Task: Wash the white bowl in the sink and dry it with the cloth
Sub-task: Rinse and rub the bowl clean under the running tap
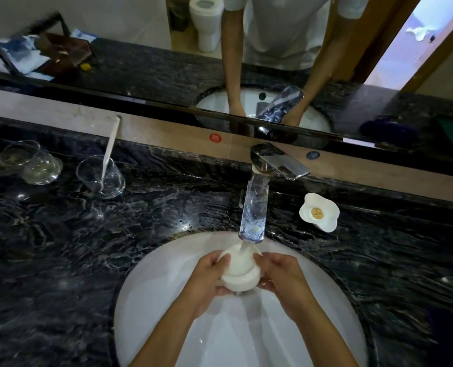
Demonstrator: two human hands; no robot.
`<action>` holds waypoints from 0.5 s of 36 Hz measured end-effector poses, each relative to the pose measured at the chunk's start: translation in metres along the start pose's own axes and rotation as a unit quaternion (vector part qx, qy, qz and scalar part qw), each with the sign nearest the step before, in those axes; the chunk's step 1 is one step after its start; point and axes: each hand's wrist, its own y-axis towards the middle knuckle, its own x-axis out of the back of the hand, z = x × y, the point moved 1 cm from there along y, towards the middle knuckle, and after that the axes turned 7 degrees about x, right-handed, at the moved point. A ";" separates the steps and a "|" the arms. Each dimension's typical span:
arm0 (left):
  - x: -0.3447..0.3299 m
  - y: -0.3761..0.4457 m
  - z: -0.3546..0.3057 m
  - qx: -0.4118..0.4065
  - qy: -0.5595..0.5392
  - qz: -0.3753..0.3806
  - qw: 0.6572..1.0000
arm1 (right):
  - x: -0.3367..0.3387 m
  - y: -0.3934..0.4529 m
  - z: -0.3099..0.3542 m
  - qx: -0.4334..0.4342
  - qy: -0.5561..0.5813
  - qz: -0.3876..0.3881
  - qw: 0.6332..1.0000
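- The left hand (pixel 207 279) and right hand (pixel 283 279) hold the white bowl (pixel 240 274), fingers wrapped around its sides.
- The bowl sits over the sink (pixel 151 300), under the tap's (pixel 254 207) running water.

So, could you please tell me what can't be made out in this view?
Head view:
- Bowl: sides covered by the left hand and right hand; the water stream hides part of it.
- Drying cloth: cannot be identified.
- Sink: near rim cut off by the bottom edge.
- Dish label: too small.
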 end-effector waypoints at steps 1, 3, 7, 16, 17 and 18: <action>-0.001 -0.001 -0.003 -0.007 0.021 -0.014 1.000 | 0.001 -0.001 -0.002 -0.019 0.024 0.018 0.999; -0.001 -0.002 -0.009 -0.028 0.064 -0.037 0.997 | 0.001 -0.001 -0.008 -0.058 0.065 0.050 0.995; 0.001 -0.007 -0.019 -0.079 0.094 -0.038 0.992 | 0.001 0.000 -0.022 -0.095 0.154 0.095 0.979; 0.007 -0.010 -0.014 0.053 -0.052 0.008 0.997 | 0.001 -0.005 -0.026 0.136 -0.136 0.052 0.980; 0.008 -0.009 -0.014 0.064 -0.072 0.008 0.995 | 0.002 -0.005 -0.027 0.169 -0.199 0.062 0.963; 0.008 -0.007 -0.014 0.070 -0.085 0.012 0.994 | 0.002 -0.006 -0.028 0.204 -0.250 0.070 0.944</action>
